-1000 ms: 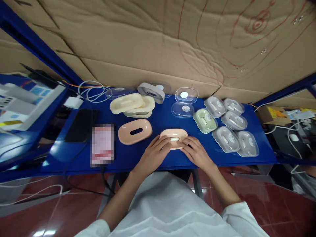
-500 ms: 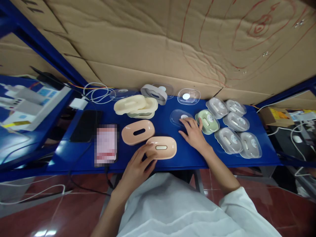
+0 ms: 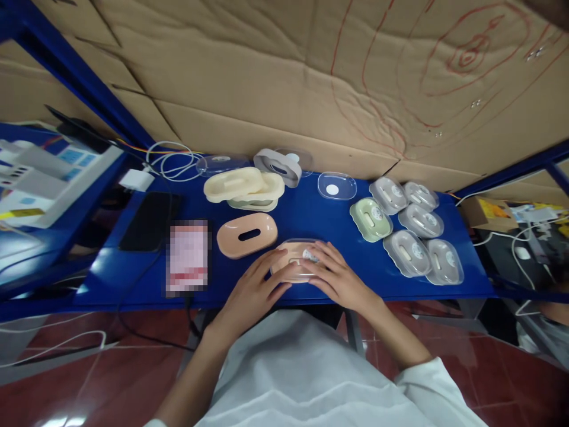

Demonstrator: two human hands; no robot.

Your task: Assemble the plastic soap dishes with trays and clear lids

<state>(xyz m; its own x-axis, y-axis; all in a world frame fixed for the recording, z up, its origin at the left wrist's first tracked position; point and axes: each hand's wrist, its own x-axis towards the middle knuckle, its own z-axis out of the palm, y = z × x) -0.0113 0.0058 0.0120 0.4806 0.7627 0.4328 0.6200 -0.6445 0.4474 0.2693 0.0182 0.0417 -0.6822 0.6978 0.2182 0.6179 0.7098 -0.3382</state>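
Observation:
At the table's front, a peach oval case [image 3: 291,261] has a clear lid with a round sticker [image 3: 310,255] over it. My left hand [image 3: 256,286] touches the left side of the case, fingers around its edge. My right hand [image 3: 338,277] rests its fingers on the right side of the lid and case. Just to the left lies a peach oval piece with a dark slot [image 3: 247,235]. Cream pieces [image 3: 235,185] are stacked behind it. A grey ring-shaped piece [image 3: 278,168] leans at the back, and another clear lid [image 3: 336,186] lies to its right.
On the right of the blue table [image 3: 311,213] sit a green lidded case [image 3: 371,219] and several grey lidded cases [image 3: 406,253]. A blurred-out device [image 3: 186,256], a black object [image 3: 149,221] and a coiled white cable [image 3: 173,160] lie left. Cardboard [image 3: 267,77] stands behind.
My right hand has moved left and toward the front, bringing the clear lid from beside the green case onto the peach case. My left hand has stayed at the case.

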